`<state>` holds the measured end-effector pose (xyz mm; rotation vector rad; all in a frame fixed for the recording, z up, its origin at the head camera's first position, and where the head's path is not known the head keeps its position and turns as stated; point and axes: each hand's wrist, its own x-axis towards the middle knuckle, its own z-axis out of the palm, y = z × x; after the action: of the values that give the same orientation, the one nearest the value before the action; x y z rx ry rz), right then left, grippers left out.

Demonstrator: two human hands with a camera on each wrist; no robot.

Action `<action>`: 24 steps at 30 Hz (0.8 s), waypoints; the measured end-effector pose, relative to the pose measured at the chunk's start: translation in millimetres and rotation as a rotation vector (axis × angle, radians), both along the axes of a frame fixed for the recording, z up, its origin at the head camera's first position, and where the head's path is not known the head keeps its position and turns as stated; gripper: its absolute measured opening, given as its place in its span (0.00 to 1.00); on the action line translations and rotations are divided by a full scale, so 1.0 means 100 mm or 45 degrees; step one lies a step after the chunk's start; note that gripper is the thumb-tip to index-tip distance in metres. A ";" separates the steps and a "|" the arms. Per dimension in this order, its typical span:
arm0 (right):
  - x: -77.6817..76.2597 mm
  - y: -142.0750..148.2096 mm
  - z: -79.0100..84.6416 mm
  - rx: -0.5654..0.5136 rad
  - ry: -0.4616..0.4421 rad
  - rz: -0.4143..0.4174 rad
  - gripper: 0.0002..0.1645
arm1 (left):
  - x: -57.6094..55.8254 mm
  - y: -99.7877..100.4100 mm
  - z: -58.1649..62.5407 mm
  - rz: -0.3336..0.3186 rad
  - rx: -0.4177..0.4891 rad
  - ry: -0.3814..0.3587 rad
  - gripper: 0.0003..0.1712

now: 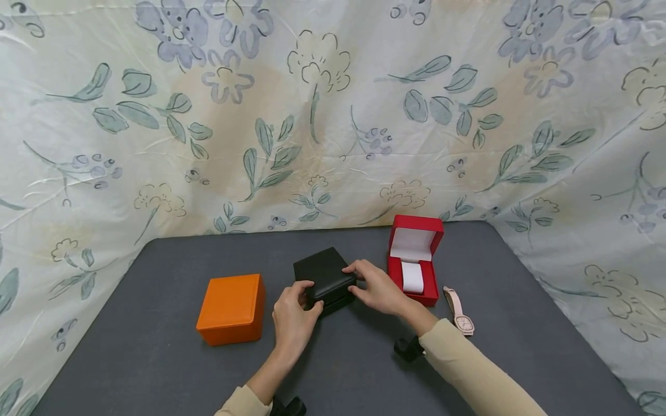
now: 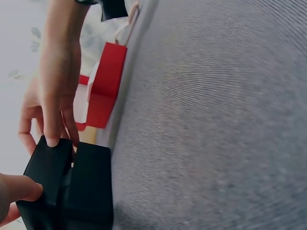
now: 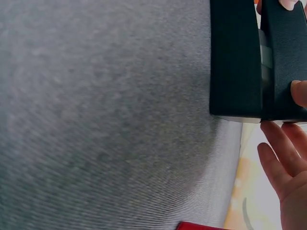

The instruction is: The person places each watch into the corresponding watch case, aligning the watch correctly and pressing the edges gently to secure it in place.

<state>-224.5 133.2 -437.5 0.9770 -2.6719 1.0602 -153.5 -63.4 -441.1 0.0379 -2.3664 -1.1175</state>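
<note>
A black watch box sits near the middle of the table, its lid slightly raised. My left hand grips the lid's front left corner between thumb and fingers. At the right corner, my right hand pinches the same lid, thumb on the front face. A narrow gap parts the lid from the base in the right wrist view, with something pale showing inside. In the left wrist view, the base rests on the cloth below the lid.
An orange box with its lid down stands to the left. At the right, an opened red box holds a white cushion. A pink watch lies beside it, near my right forearm. Floral cloth hangs behind the grey table.
</note>
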 end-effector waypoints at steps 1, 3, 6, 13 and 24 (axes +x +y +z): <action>0.00 0.00 -0.01 0.003 0.008 -0.001 0.23 | 0.00 0.00 -0.01 0.000 -0.006 -0.003 0.22; 0.01 0.00 -0.03 0.011 0.027 -0.005 0.22 | 0.00 0.00 -0.03 0.000 -0.021 -0.011 0.22; 0.02 0.00 -0.06 0.008 0.066 -0.007 0.22 | 0.00 -0.01 -0.05 -0.002 -0.043 -0.018 0.22; 0.06 -0.02 -0.06 -0.035 0.020 0.017 0.22 | 0.03 -0.06 -0.01 -0.037 -0.153 -0.101 0.23; 0.24 0.08 0.02 -0.103 -0.173 -0.012 0.27 | 0.06 -0.12 0.14 -0.100 -0.295 -0.133 0.18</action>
<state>-200.4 140.9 -435.1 0.9076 -2.7115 1.2651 -147.7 -75.7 -426.9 -0.0804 -2.5965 -0.8889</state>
